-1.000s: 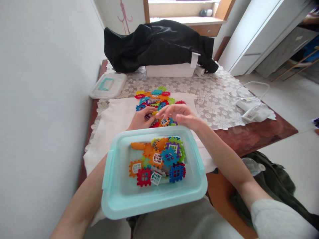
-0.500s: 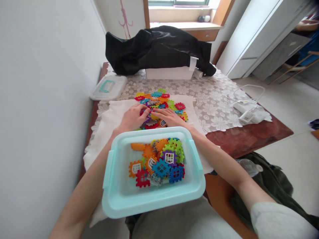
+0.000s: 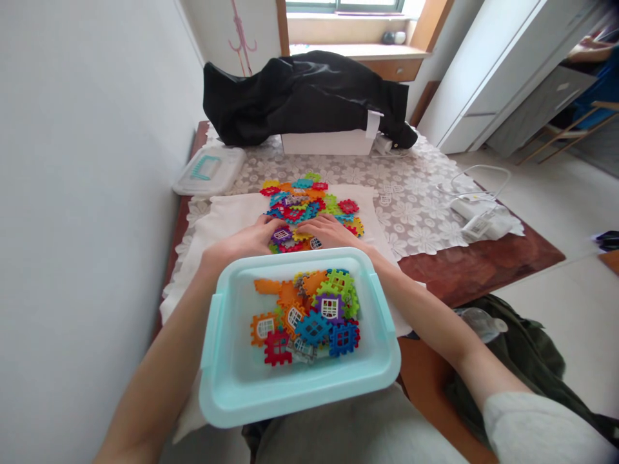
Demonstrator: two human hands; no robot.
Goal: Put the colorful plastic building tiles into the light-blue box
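A pile of colourful toothed plastic building tiles lies on a white cloth beyond the tub. At the pile's near left edge is my left hand, its fingers loosely bent and apart beside a purple tile with a white window. My right hand rests on the near right of the pile, fingers stretched over a yellow tile. Neither hand visibly grips a tile, though some fingertips are hard to make out. Between my forearms sits a light turquoise tub with more tiles at its bottom.
A clear lid with a turquoise handle lies at the table's far left. Black sheeting covers a white box at the back. On the right are a white device with a cable and a dark bag below the table edge.
Both hands have drawn back towards me and a little apart, the left more so. Red and blue tiles in the middle of the pile now show where the fingers were.
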